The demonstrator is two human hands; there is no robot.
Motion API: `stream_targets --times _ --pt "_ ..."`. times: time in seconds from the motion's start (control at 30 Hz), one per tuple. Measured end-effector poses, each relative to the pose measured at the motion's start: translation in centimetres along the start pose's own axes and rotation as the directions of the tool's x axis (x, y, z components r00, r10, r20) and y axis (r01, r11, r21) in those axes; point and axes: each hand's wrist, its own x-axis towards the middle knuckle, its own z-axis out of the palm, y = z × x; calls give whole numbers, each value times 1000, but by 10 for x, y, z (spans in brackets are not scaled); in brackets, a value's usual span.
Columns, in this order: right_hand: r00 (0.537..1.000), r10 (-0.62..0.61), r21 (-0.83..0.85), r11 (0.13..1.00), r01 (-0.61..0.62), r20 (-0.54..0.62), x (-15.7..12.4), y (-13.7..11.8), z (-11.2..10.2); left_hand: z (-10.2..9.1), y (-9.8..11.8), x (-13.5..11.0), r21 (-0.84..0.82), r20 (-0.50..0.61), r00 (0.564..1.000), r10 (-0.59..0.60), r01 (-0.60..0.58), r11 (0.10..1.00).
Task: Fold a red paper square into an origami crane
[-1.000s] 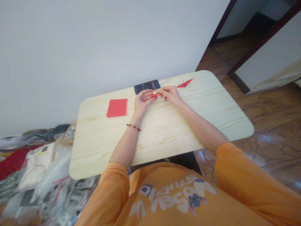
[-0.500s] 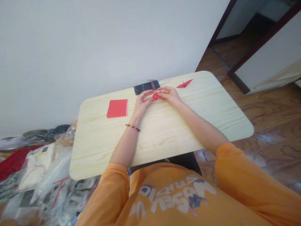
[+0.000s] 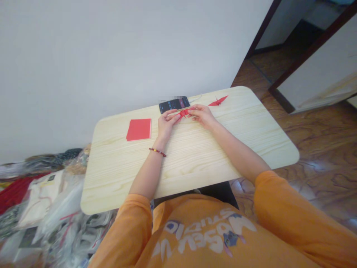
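Red paper crane [image 3: 183, 113] pinched between left hand [image 3: 166, 124] and right hand [image 3: 202, 116].

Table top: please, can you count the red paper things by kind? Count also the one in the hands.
Paper cranes: 2
Stacks of red paper: 1
Total: 3

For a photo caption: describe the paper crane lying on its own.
On the wooden table, find the black phone. Right of it, past the right hand, lies a red paper crane, alone on the wood, unlike the red piece pinched between the right and left hand.
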Motion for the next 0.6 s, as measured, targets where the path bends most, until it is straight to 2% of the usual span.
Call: stream_targets --times 0.23,0.33,0.43,0.53,0.6 --pt "978 198 217 953 -209 72 9 -4 -5 -6 -3 6 -83 39 997 -63 66 994" --pt "970 229 236 941 -241 78 10 -5 -7 -5 -1 5 -113 60 994 -92 98 989" --pt "989 144 143 979 -145 21 9 -4 -9 -5 1 4 -105 47 996 -82 86 991" --pt "999 -34 -47 998 33 -31 8 -2 -12 -5 2 2 -63 32 998 -57 59 996" --pt "983 -184 -163 969 183 10 8 -3 -13 -5 3 1 -31 41 998 -50 52 998"
